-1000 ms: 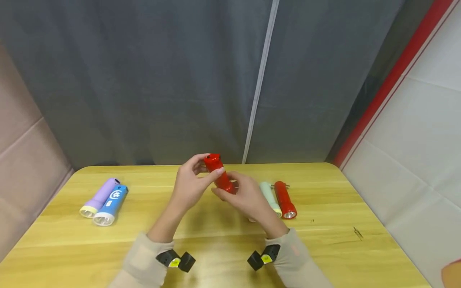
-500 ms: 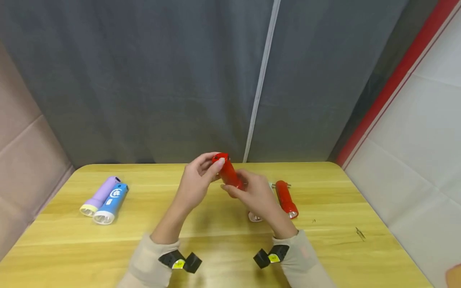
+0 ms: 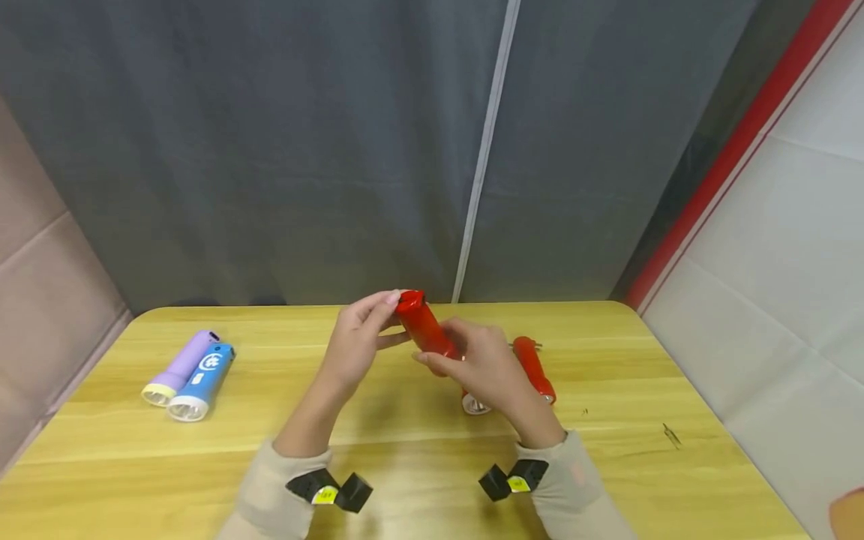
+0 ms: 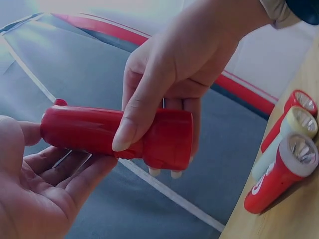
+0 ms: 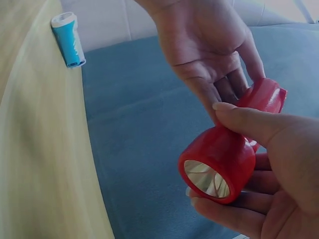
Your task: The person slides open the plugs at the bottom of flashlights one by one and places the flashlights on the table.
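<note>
Above the table, both hands hold a red flashlight point(image 3: 425, 326) tilted, its tail up and left. My right hand point(image 3: 482, 364) grips it around the head end, thumb across the near side, as the left wrist view shows. My left hand point(image 3: 354, 341) pinches the tail part, thumb at the tail end and fingertips against the body. In the right wrist view the reflector of the red flashlight point(image 5: 222, 159) shows beside the right fingers. Behind the right hand lie a red flashlight point(image 4: 279, 174) with a white rim, a pale green flashlight point(image 4: 299, 120) and another red flashlight point(image 3: 532, 367).
At the left of the wooden table point(image 3: 405, 465) a purple flashlight point(image 3: 182, 367) and a blue flashlight point(image 3: 202, 382) lie side by side. Small dark marks point(image 3: 670, 435) are on the tabletop at right. A grey curtain point(image 3: 304, 187) hangs behind the far edge.
The left thumb has moved from the flashlight's body up to its tail end. The held flashlight has shifted slightly right, and the right hand now covers the pale green flashlight in the head view.
</note>
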`<state>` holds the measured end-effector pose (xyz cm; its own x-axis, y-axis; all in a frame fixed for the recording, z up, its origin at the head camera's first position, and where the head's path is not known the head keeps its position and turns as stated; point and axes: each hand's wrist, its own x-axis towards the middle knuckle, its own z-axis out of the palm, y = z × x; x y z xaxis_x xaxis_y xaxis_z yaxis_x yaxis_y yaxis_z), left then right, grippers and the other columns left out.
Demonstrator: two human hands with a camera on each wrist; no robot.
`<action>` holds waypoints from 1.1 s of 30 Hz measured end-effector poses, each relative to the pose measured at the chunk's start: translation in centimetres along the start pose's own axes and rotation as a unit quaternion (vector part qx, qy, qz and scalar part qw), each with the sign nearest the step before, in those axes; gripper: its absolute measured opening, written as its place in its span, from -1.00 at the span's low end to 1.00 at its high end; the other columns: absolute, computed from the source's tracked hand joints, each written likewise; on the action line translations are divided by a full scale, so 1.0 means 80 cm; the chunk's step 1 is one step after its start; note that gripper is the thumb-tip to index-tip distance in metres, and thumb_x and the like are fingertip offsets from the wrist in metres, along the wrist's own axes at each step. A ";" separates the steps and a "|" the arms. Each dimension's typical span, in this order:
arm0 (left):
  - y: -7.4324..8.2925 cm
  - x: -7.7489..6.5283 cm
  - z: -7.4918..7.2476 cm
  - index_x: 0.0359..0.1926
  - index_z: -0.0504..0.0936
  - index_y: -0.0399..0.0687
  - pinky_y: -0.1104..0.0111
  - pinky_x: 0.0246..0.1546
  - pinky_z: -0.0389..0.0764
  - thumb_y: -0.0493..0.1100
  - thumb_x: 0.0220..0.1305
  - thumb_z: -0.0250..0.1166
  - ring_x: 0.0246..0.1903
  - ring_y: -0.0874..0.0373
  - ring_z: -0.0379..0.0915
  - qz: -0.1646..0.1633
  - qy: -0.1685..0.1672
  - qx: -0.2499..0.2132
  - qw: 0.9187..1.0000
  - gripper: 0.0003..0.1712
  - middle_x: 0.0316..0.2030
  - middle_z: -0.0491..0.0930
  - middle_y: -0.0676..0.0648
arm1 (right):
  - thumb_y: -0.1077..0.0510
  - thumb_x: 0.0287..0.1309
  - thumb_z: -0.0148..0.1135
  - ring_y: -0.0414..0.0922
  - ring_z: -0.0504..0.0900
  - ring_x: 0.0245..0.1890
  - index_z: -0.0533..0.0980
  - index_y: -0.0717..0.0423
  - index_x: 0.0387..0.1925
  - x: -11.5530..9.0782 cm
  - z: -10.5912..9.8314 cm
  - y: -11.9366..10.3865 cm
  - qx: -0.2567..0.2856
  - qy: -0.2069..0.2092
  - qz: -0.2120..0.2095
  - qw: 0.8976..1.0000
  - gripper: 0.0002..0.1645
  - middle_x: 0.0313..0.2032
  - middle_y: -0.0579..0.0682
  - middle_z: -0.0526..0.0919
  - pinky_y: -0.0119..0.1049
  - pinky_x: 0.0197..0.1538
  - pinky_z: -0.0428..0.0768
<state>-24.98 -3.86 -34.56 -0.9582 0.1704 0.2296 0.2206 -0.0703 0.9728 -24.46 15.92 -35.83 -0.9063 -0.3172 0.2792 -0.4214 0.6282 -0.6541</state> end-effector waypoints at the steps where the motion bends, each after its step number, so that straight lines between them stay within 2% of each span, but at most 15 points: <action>1: 0.001 -0.001 -0.001 0.19 0.58 -0.30 0.14 0.00 0.74 -0.08 0.57 0.03 0.04 -0.01 0.69 -0.003 -0.002 -0.002 1.000 -0.57 0.14 0.63 -0.27 | -0.11 0.08 0.52 -0.20 0.67 -0.43 0.64 -0.04 0.05 0.000 -0.001 -0.001 0.000 -0.002 -0.002 1.000 -0.48 -0.21 -0.12 0.79 -0.38 -0.34 0.68; 7: 0.009 -0.004 -0.004 0.18 0.55 -0.39 0.14 0.04 0.72 -0.12 0.56 0.02 0.00 0.07 0.70 -0.021 -0.014 -0.032 0.999 -0.56 0.09 0.66 -0.24 | -0.12 0.09 0.51 -0.27 0.61 -0.49 0.64 -0.03 0.03 -0.002 -0.009 -0.007 -0.013 -0.013 -0.011 1.000 -0.49 -0.24 -0.12 0.78 -0.38 -0.40 0.65; 14: 0.014 -0.004 -0.009 0.09 0.56 -0.43 0.16 0.07 0.72 -0.11 0.55 0.04 -0.02 0.14 0.70 -0.029 -0.035 -0.049 0.998 -0.58 -0.03 0.71 -0.04 | -0.15 0.09 0.50 -0.30 0.64 -0.49 0.63 -0.02 0.05 -0.002 -0.014 -0.009 -0.004 -0.027 -0.013 1.000 -0.46 -0.24 -0.11 0.78 -0.38 -0.38 0.66; 18: 0.013 -0.004 -0.012 0.07 0.56 -0.39 0.15 0.10 0.70 -0.13 0.54 0.04 -0.02 0.14 0.70 -0.033 -0.061 -0.062 0.996 -0.61 -0.09 0.74 0.05 | -0.15 0.07 0.52 -0.29 0.65 -0.44 0.63 -0.03 0.03 -0.002 -0.016 -0.009 -0.006 -0.029 -0.017 0.999 -0.47 -0.21 -0.11 0.79 -0.40 -0.33 0.67; 25: 0.011 -0.003 -0.017 0.18 0.52 -0.36 0.17 0.15 0.67 -0.12 0.54 0.04 0.04 0.14 0.69 -0.043 -0.111 -0.082 0.990 -0.58 -0.03 0.75 0.08 | -0.10 0.03 0.56 -0.27 0.71 -0.35 0.65 0.00 -0.01 -0.004 -0.019 -0.008 -0.014 -0.024 -0.037 0.999 -0.49 -0.18 -0.11 0.80 -0.42 -0.26 0.70; 33: 0.009 -0.003 -0.017 0.29 0.47 -0.39 0.11 0.19 0.65 -0.12 0.54 0.04 0.10 0.15 0.66 -0.050 -0.112 -0.081 0.989 -0.51 0.11 0.70 0.01 | -0.08 -0.01 0.59 -0.25 0.73 -0.33 0.65 0.02 -0.03 -0.005 -0.021 -0.007 -0.019 -0.017 -0.045 0.999 -0.48 -0.19 -0.09 0.80 -0.43 -0.23 0.71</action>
<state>-24.86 -5.25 -33.92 -0.9052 0.3970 0.1519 0.0777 -0.1967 0.9774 -23.93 16.91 -34.37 -0.8630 -0.3979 0.3112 -0.5031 0.6214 -0.6006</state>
